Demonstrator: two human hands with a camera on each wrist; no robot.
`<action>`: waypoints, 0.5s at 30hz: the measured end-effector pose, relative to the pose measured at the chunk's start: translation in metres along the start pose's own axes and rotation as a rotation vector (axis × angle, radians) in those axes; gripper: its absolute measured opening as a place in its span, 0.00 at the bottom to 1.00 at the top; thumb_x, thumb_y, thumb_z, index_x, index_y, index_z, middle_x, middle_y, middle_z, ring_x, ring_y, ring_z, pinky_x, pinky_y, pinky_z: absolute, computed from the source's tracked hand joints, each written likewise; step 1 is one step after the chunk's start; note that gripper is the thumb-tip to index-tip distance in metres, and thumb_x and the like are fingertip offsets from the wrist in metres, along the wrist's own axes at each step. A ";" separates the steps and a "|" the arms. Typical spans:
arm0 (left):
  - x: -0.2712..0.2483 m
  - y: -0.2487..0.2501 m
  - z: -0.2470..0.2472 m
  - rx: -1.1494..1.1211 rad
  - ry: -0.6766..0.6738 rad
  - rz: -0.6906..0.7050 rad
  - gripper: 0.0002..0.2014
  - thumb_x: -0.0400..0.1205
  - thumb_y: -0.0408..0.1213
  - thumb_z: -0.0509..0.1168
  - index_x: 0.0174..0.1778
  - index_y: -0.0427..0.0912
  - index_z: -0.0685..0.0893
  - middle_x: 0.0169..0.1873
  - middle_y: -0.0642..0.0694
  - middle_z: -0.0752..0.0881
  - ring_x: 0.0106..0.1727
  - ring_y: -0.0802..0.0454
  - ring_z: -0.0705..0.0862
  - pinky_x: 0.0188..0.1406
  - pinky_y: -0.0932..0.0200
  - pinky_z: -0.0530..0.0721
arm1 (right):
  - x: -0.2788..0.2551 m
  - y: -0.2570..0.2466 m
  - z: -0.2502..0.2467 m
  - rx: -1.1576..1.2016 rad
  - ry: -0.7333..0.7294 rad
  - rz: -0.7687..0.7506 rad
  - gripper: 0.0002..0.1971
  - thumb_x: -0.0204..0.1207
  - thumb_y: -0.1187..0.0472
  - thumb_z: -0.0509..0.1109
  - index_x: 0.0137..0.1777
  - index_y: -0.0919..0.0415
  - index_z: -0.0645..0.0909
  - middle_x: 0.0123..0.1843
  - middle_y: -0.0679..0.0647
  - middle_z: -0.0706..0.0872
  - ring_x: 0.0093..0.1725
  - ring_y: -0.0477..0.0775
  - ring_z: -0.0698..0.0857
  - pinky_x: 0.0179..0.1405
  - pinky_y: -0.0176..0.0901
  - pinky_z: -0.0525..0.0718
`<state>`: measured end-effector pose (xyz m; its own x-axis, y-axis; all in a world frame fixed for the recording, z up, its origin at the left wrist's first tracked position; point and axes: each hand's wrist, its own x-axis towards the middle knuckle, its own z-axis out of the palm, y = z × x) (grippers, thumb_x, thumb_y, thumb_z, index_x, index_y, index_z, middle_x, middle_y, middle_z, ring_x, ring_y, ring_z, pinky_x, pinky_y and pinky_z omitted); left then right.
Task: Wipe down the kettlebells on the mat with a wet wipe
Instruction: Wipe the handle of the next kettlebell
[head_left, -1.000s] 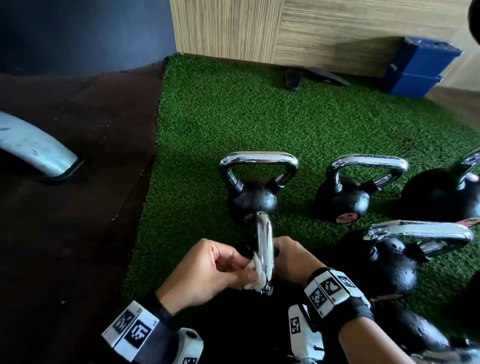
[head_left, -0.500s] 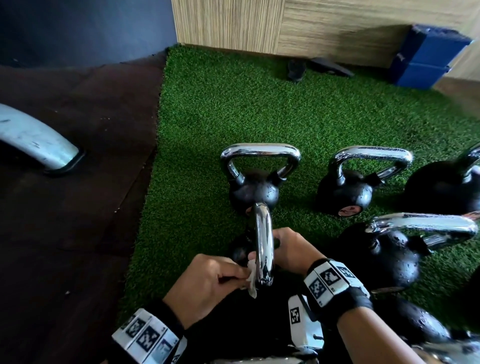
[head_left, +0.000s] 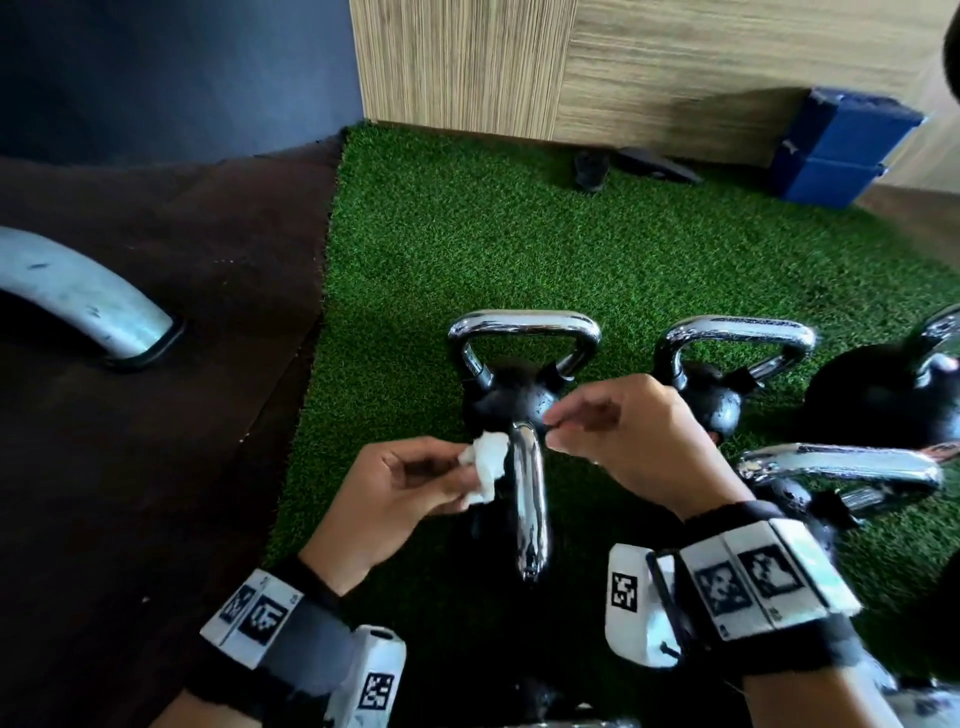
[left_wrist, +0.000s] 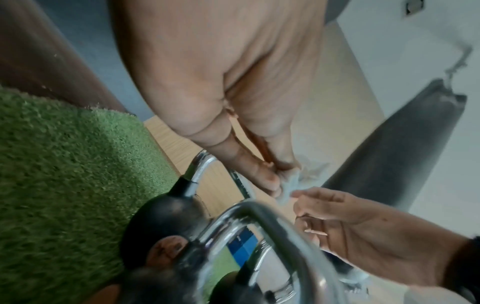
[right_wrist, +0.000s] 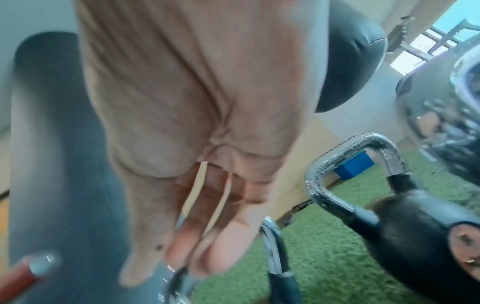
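The left hand (head_left: 400, 493) is pinching a crumpled white wet wipe (head_left: 485, 465) between thumb and fingertips, just left of the chrome handle (head_left: 530, 499) of the nearest kettlebell (head_left: 483, 525), whose black body is lying mostly hidden under the wrists. The right hand (head_left: 634, 436) is hovering just right of that handle with fingers loosely bent, holding nothing; the left wrist view is showing its fingertips reaching toward the wipe.

The likely slip is losing the wipe: it is being held by a small bunch only, and if the right hand is tugging at it to unfold it, it could tear or drop onto the green turf mat (head_left: 519, 234) and be picking up grit. With neither hand steadying the handle, a firm rub could also be rocking the kettlebell.

Just beyond the hands a second kettlebell (head_left: 511, 395) is standing upright, so knuckles may be knocking against it. A third (head_left: 711, 400) is sitting to its right, a larger one (head_left: 883, 400) at the far right edge, and another chrome handle (head_left: 841, 462) is crowding the right wrist. Blue blocks (head_left: 836, 150) are resting by the far wall, a grey curved bar (head_left: 78, 296) on the dark floor to the left.
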<state>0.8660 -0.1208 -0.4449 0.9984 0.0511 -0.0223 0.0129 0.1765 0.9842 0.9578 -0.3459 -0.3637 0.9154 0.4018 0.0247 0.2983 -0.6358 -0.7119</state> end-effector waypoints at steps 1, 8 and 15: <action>0.001 0.007 0.002 -0.020 0.003 0.011 0.10 0.72 0.35 0.77 0.49 0.42 0.94 0.46 0.39 0.93 0.47 0.50 0.93 0.44 0.61 0.91 | -0.003 -0.011 -0.002 0.091 -0.047 -0.047 0.12 0.65 0.53 0.85 0.48 0.42 0.92 0.39 0.39 0.93 0.37 0.38 0.89 0.41 0.28 0.85; 0.013 0.026 0.015 -0.139 0.086 0.044 0.06 0.67 0.40 0.79 0.38 0.48 0.92 0.38 0.45 0.93 0.41 0.54 0.92 0.42 0.63 0.89 | -0.012 -0.035 0.013 0.251 -0.012 -0.222 0.18 0.61 0.58 0.87 0.52 0.45 0.92 0.46 0.37 0.93 0.41 0.37 0.92 0.45 0.32 0.88; 0.012 0.023 0.016 -0.096 -0.026 0.029 0.08 0.78 0.40 0.74 0.50 0.43 0.94 0.48 0.40 0.93 0.51 0.48 0.93 0.52 0.57 0.90 | -0.014 -0.026 0.021 0.305 0.037 -0.181 0.13 0.62 0.60 0.87 0.46 0.48 0.93 0.39 0.38 0.93 0.37 0.39 0.92 0.35 0.29 0.87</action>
<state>0.8792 -0.1318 -0.4195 0.9994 0.0324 0.0122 -0.0204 0.2683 0.9631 0.9312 -0.3209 -0.3606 0.8661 0.4619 0.1909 0.3668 -0.3279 -0.8706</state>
